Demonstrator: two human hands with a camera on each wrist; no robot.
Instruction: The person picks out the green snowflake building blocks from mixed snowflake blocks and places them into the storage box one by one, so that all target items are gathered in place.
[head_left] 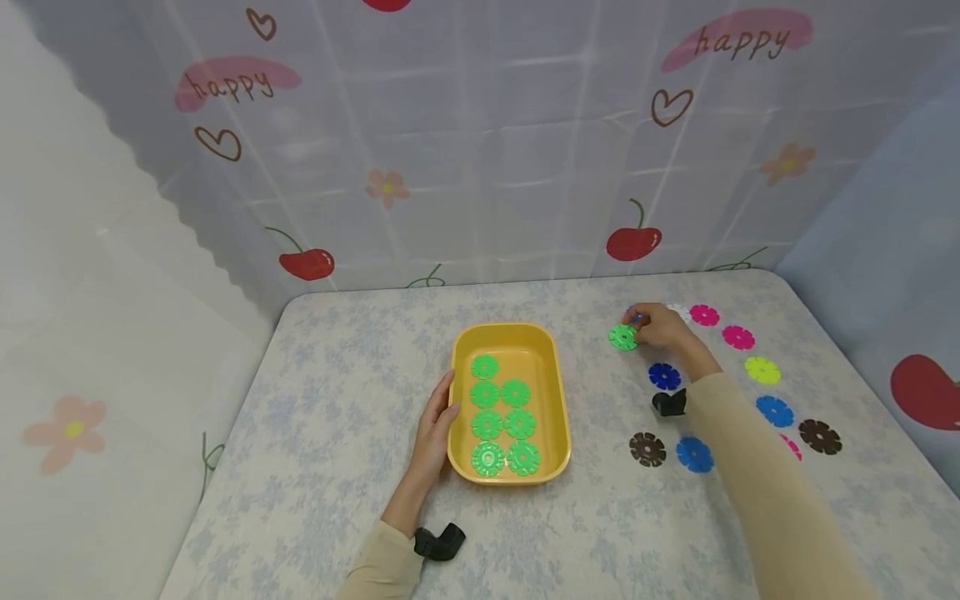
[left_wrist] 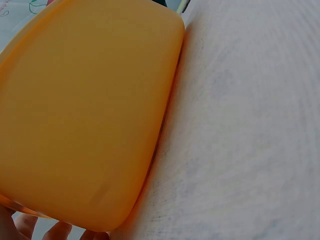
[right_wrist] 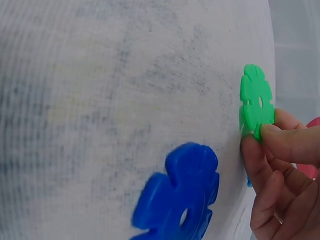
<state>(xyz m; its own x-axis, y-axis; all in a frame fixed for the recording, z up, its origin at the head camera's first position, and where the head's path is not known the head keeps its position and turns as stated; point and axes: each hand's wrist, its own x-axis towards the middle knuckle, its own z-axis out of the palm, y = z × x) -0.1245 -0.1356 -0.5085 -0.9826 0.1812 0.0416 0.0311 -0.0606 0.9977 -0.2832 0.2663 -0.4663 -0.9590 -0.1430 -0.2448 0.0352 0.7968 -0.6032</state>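
Note:
My right hand (head_left: 660, 327) pinches a green notched plastic disc (right_wrist: 257, 100) between thumb and fingers at the far right of the table. A dark blue disc (right_wrist: 187, 187) lies close below that hand in the right wrist view. At the middle stands a yellow tray (head_left: 561, 417) with several green discs (head_left: 520, 424) lying flat in it, mostly in two columns. My left hand (head_left: 432, 433) holds the tray's left side, thumb at the rim and fingers along the outer wall. The tray's outer face fills much of the left wrist view.
Around my right forearm lie several more discs: brown (head_left: 647, 449), light blue (head_left: 695, 454), yellow (head_left: 762, 370), pink (head_left: 738, 337) and another brown disc (head_left: 821, 437). A patterned curtain (head_left: 480, 167) hangs behind the table. The patterned tablecloth (head_left: 337, 400) spreads left of the tray.

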